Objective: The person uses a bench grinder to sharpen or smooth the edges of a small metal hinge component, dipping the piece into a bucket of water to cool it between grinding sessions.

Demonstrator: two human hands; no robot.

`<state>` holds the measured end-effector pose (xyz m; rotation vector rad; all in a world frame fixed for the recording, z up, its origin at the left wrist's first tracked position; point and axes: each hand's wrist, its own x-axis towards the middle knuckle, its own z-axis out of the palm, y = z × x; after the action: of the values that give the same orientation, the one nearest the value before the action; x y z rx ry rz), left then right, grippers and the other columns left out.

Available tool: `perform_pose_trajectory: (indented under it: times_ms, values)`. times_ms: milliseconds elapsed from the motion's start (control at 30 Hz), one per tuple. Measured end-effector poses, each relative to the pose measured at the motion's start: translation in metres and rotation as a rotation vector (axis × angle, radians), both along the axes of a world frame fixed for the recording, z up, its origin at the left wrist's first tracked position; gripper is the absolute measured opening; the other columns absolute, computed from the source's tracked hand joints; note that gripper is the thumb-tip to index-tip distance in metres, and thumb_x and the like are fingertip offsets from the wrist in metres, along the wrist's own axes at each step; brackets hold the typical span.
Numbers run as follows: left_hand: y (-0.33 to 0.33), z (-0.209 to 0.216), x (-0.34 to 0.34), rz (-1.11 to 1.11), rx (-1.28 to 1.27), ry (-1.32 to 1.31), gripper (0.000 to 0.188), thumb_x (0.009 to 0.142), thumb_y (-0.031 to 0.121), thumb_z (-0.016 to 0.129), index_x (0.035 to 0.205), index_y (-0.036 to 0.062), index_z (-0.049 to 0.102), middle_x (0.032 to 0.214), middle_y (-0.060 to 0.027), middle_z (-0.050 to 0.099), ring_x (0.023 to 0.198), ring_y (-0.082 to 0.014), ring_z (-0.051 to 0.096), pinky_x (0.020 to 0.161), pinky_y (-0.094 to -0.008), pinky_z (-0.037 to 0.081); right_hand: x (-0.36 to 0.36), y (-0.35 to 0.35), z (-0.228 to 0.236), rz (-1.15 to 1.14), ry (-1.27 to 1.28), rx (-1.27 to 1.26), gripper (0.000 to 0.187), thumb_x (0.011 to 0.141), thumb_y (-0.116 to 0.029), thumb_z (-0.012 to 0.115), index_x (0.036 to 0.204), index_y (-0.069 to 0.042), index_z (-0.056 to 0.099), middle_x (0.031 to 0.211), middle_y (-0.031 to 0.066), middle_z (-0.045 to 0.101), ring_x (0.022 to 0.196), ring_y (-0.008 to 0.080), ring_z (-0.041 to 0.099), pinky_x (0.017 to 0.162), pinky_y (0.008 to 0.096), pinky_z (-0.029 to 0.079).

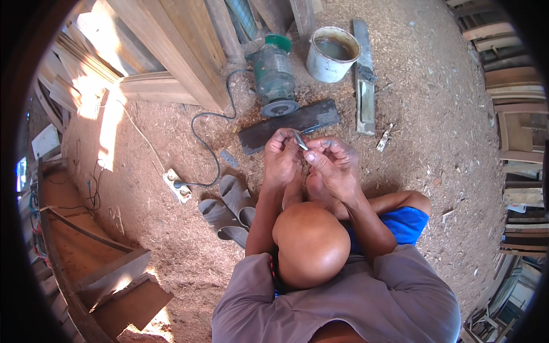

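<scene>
Both my hands meet over my crossed legs, around a small shiny tapered metal piece (300, 140) whose exact kind I cannot make out. My left hand (280, 161) pinches its upper end. On the other side, the thumb and fingers of my right hand (336, 162) close on its lower end. Just beyond the hands lies a dark wooden plank (291, 127). Behind that plank, a green electric grinder (274, 74) rests on the ground, its round grey disc (280, 108) facing me.
A whitish bucket (329, 67) with murky liquid stands beside a board bearing a sharpening stone (366, 106). The grinder's black cable (197, 128) runs to a power strip (176, 186) on the left. Grey sandals (231, 206) lie near my left arm. Timber (183, 51) leans at the upper left.
</scene>
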<state>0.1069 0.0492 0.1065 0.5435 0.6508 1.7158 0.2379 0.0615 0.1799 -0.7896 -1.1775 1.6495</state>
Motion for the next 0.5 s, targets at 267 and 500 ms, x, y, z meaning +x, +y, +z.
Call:
perform_pose_trajectory:
  times_ms: [267, 500]
  values:
    - [-0.0004, -0.0032, -0.0012, 0.025, -0.035, -0.014, 0.007, 0.093, 0.003, 0.054, 0.1, 0.0011, 0.054, 0.09, -0.0103, 0.062, 0.078, -0.0141, 0.062, 0.068, -0.0266, 0.053, -0.0028, 0.0002, -0.0025, 0.009, 0.037, -0.034, 0.014, 0.084, 0.003, 0.063, 0.098, 0.002, 0.064, 0.092, 0.004, 0.062, 0.084, 0.0069, 0.055, 0.078, 0.0229, 0.047]
    - [-0.0022, -0.0042, -0.0055, 0.033, -0.066, 0.012, 0.007, 0.093, 0.004, 0.053, 0.1, 0.002, 0.054, 0.09, -0.01, 0.063, 0.076, -0.0134, 0.062, 0.067, -0.0252, 0.053, -0.0075, 0.0038, -0.0029, 0.04, -0.036, -0.04, 0.013, 0.084, 0.002, 0.064, 0.097, 0.002, 0.064, 0.09, 0.003, 0.062, 0.082, 0.0063, 0.054, 0.076, 0.0221, 0.046]
